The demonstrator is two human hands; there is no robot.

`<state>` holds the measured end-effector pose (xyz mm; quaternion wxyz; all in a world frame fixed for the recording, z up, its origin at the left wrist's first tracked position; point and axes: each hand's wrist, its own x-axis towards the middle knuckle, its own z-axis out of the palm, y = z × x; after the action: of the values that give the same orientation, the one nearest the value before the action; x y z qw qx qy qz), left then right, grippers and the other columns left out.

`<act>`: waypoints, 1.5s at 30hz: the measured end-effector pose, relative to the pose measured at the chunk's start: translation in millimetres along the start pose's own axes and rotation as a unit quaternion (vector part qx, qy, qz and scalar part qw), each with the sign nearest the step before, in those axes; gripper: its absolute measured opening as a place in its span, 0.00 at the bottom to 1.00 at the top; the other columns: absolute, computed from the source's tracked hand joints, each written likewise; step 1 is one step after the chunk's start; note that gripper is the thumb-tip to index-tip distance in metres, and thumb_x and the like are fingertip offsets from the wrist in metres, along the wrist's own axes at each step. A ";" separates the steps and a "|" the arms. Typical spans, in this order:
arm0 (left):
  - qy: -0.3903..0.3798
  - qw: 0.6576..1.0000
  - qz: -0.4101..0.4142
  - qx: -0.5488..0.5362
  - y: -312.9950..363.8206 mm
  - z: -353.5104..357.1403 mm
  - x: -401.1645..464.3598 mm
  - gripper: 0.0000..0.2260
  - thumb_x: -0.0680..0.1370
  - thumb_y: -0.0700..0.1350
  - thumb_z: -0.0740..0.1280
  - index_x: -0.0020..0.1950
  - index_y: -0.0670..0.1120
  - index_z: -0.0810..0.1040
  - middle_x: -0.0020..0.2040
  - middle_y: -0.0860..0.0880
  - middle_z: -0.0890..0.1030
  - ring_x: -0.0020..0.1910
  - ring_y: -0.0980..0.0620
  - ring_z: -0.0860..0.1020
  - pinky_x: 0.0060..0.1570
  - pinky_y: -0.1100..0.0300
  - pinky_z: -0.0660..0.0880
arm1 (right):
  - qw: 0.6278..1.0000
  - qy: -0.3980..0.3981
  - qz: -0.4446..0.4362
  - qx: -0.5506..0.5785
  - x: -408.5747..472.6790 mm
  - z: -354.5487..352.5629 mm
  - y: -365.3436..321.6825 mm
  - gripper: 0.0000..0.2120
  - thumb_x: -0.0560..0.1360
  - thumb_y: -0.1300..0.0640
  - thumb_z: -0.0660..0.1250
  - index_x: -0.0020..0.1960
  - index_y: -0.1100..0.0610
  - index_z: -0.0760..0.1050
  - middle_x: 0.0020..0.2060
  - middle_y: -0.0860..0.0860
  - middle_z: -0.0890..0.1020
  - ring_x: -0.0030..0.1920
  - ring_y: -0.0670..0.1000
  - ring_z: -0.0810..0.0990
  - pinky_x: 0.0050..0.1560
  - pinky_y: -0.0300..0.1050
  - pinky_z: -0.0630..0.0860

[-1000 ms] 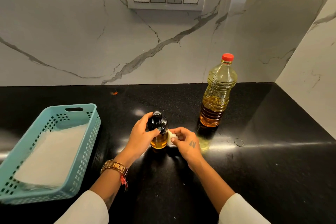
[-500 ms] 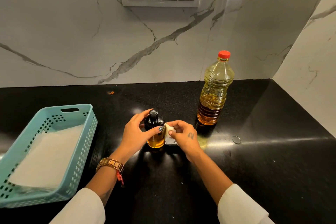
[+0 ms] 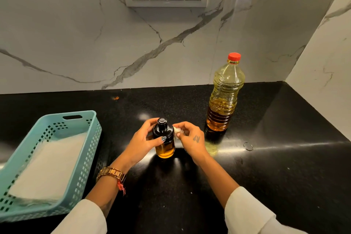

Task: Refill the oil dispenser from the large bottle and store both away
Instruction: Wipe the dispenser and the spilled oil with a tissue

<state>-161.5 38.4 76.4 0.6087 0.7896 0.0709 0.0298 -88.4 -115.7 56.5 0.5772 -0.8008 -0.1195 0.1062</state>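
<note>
Brightness: you get a well-lit marble wall (image 3: 76, 43), while the black counter (image 3: 284, 176) stays dark.
Light source: it looks to come from above and ahead of you, judging by the highlights.
Glare: you see a bright spot on the counter just behind the dispenser (image 3: 164, 138), and a pale streak running right past the large bottle (image 3: 225, 97).
Shadows: soft dark patches sit beneath your hands.
Distortion: the wide lens bends the counter's back edge and stretches the basket (image 3: 91, 138) and your sleeves (image 3: 250, 213).
Sharpness: the centre is fairly crisp; the basket's near corner smears.
</note>
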 end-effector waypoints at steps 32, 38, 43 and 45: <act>0.161 0.978 -0.006 0.134 -27.5 37.3 -2.9 0.33 0.62 0.51 0.79 0.63 0.57 0.68 0.53 0.59 0.74 0.55 0.58 0.73 0.52 0.64 0.68 | 0.995 0.004 0.089 0.055 -27.5 2.6 14.4 0.13 0.70 0.69 0.65 0.49 0.55 0.79 0.43 0.51 0.83 0.46 0.47 0.81 0.48 0.40 0.79; 0.201 0.970 -0.004 0.137 -16.3 35.6 0.0 0.27 0.58 0.53 0.79 0.53 0.61 0.72 0.45 0.64 0.77 0.46 0.67 0.74 0.43 0.72 0.66 | 0.979 0.014 0.140 0.147 -36.4 3.4 17.7 0.13 0.71 0.71 0.64 0.49 0.57 0.79 0.48 0.56 0.82 0.50 0.52 0.81 0.52 0.47 0.80; 0.217 0.970 0.024 0.103 8.8 27.9 7.3 0.26 0.59 0.52 0.80 0.52 0.58 0.73 0.47 0.60 0.78 0.45 0.66 0.75 0.45 0.70 0.69 | 0.886 -0.001 0.219 0.410 -35.9 1.3 8.2 0.14 0.74 0.75 0.59 0.49 0.59 0.76 0.48 0.58 0.82 0.51 0.55 0.81 0.48 0.43 0.80; 0.201 0.975 0.038 0.087 19.9 24.5 10.3 0.27 0.59 0.52 0.79 0.54 0.57 0.73 0.50 0.57 0.79 0.49 0.61 0.76 0.50 0.64 0.71 | 0.839 -0.022 0.251 0.482 -30.8 -1.7 0.5 0.15 0.74 0.75 0.57 0.50 0.59 0.76 0.50 0.58 0.80 0.50 0.54 0.80 0.45 0.43 0.78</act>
<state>-146.6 11.5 88.9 0.5094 0.8197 0.1638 0.2045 -117.1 -127.1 57.5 0.8412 -0.4217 0.1390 0.3086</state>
